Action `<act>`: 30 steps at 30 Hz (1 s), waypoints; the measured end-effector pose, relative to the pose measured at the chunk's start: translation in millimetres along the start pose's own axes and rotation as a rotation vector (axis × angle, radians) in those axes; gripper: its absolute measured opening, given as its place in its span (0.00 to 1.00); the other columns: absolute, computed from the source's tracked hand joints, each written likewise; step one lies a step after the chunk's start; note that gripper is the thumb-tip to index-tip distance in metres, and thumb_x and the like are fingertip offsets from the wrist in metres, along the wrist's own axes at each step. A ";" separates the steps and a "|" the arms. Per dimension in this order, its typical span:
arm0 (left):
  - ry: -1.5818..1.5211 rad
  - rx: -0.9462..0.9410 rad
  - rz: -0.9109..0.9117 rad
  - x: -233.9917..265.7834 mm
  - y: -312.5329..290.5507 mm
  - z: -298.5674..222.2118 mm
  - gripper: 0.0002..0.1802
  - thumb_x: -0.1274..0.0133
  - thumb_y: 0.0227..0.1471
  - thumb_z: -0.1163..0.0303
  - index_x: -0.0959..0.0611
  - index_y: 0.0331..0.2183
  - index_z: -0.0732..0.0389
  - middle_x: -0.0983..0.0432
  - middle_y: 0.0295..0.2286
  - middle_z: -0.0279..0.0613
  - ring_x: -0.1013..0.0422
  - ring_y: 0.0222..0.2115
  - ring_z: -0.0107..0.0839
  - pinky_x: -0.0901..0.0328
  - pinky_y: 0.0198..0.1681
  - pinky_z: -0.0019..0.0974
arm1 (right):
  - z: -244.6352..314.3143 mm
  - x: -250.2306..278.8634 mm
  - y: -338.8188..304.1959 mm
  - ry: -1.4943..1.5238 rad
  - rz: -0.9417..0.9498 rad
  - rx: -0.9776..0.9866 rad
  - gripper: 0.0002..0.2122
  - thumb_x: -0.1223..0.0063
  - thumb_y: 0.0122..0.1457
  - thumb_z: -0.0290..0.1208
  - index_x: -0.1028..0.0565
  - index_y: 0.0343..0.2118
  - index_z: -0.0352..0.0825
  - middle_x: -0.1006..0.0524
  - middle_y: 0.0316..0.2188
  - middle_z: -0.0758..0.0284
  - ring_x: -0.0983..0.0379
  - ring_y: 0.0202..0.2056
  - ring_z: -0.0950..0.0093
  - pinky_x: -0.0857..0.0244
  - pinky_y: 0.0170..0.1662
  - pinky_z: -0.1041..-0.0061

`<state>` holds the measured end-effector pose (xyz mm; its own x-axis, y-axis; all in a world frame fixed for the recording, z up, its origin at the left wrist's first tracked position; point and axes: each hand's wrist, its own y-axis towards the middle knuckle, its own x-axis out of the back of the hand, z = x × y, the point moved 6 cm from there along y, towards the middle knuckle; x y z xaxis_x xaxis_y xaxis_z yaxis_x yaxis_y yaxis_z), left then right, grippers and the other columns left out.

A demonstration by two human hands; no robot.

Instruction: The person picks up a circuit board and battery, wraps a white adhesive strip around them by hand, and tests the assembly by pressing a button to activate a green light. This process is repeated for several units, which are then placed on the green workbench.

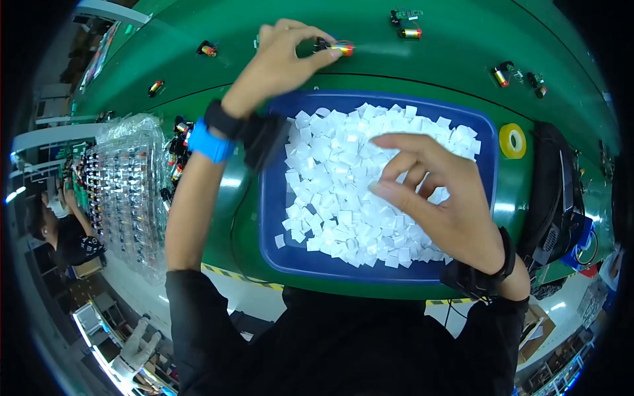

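The left hand (pixel 281 63) pinches a red-yellow cylinder (pixel 345 49) lying crosswise, red end rightward (right hand (pixel 452 198) half-open, empty).

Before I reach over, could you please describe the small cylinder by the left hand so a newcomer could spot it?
On the green table, find the blue tray of white squares. Just beyond its far edge is the left hand. The red-and-yellow cylinder is at its fingertips, whereas its neighbours along the table's far side lie untouched.

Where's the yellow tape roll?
In the head view, the yellow tape roll is on the right, on the green table, between the blue tray and the black bag.
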<state>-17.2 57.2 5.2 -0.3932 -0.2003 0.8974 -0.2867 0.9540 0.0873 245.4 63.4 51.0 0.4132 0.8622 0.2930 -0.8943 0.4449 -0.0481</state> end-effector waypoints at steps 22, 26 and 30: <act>-0.583 0.122 0.007 31.8 -119.3 -106.3 0.30 0.40 0.44 0.86 0.22 0.52 0.60 0.24 0.36 0.41 0.24 0.38 0.30 0.24 0.39 0.32 | 32.6 -4.9 -6.7 -0.647 -0.312 0.621 0.22 0.29 0.38 0.29 0.20 0.40 0.35 0.24 0.32 0.69 0.27 0.29 0.72 0.35 0.24 0.79; -0.639 0.077 0.105 22.9 -126.0 -116.5 0.22 0.44 0.44 0.88 0.21 0.45 0.65 0.26 0.40 0.41 0.26 0.41 0.29 0.28 0.39 0.29 | 31.9 -7.8 -11.3 -0.741 -0.308 0.710 0.19 0.33 0.36 0.27 0.18 0.37 0.34 0.26 0.30 0.67 0.27 0.28 0.72 0.34 0.23 0.80; -0.766 0.058 -0.071 19.3 -130.5 -110.5 0.17 0.45 0.38 0.92 0.21 0.33 0.64 0.29 0.41 0.45 0.25 0.38 0.33 0.23 0.38 0.32 | 30.7 -9.7 -14.0 -0.721 -0.247 0.712 0.18 0.35 0.35 0.24 0.18 0.36 0.33 0.26 0.28 0.67 0.27 0.27 0.72 0.33 0.24 0.81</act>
<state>109.2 -46.5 58.9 -0.8612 -0.3787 0.3392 -0.3703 0.9244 0.0918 248.7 41.3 78.2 0.6072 0.3136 0.7301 -0.7901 0.1411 0.5965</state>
